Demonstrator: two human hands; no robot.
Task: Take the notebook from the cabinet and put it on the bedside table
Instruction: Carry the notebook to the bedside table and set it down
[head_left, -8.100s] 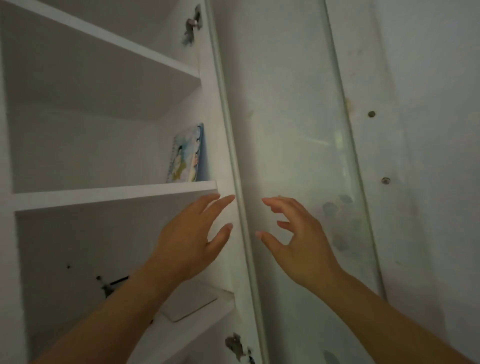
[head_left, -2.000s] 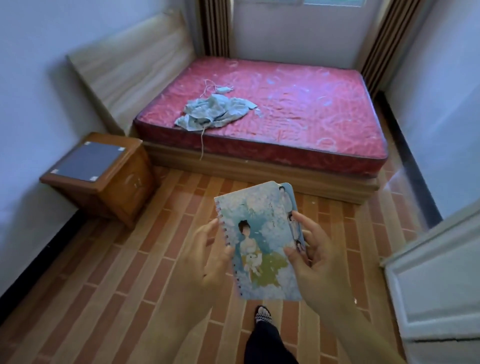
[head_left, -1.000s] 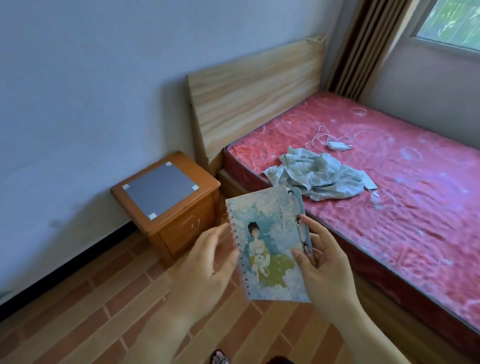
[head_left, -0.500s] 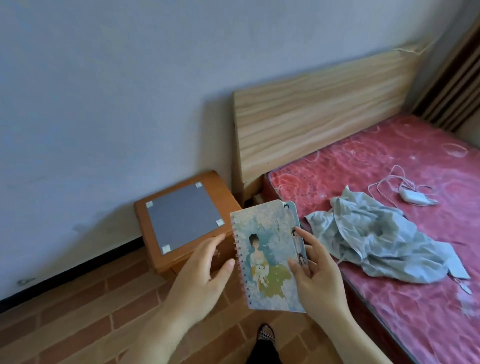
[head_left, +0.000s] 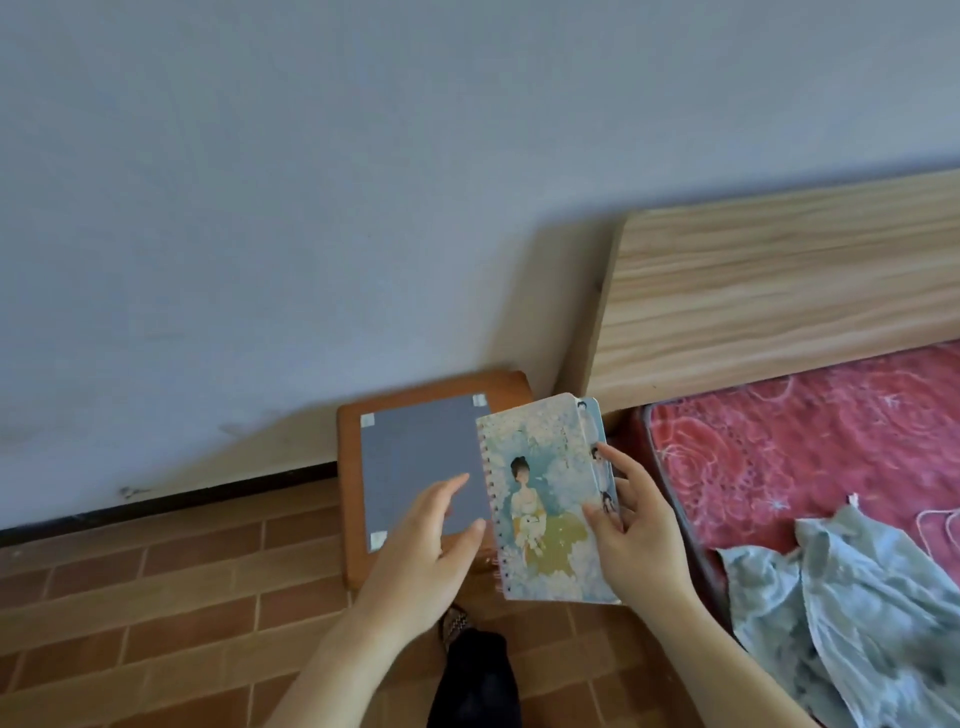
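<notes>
I have carried the notebook (head_left: 545, 499) closer; it now overlaps the bedside table (head_left: 353, 467) at lower centre frame, cabinet gone.

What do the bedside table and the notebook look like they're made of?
Bedside table: glossy orange-brown wood, probably varnished, with a matte grey sheet taped at its corners on top. Notebook: printed card cover, seemingly paper, on a spiral binding.

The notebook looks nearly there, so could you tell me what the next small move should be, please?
Probably lower the notebook leftward onto the bedside table. The right hand grips its right edge, the left hand sits open by the spiral, and it hangs over the table's right side.
</notes>
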